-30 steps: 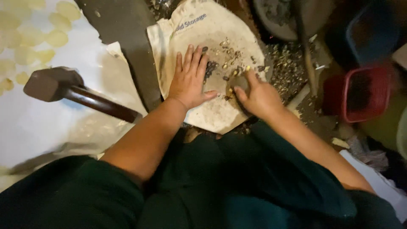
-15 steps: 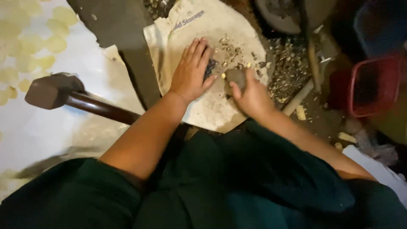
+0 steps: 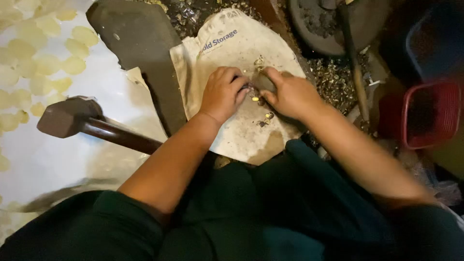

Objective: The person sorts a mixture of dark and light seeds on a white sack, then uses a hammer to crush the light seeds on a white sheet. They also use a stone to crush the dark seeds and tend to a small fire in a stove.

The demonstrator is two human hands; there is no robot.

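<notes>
The left hand (image 3: 223, 94), flat and open before, is now curled over small yellowish pieces (image 3: 254, 98) on the cloth sack (image 3: 241, 135). The right hand (image 3: 290, 94) still grips a dark stone (image 3: 265, 81), touching it.

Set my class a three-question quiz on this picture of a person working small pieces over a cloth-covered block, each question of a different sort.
1. True or false: the left hand and right hand meet over the white cloth.
2. Where does the hammer lie? A. on the cloth B. to the person's left, on the pale sheet C. in the red basket
3. What lies between the two hands' fingertips?

Key: 1 true. 2 B. 3 small yellowish pieces.
</notes>
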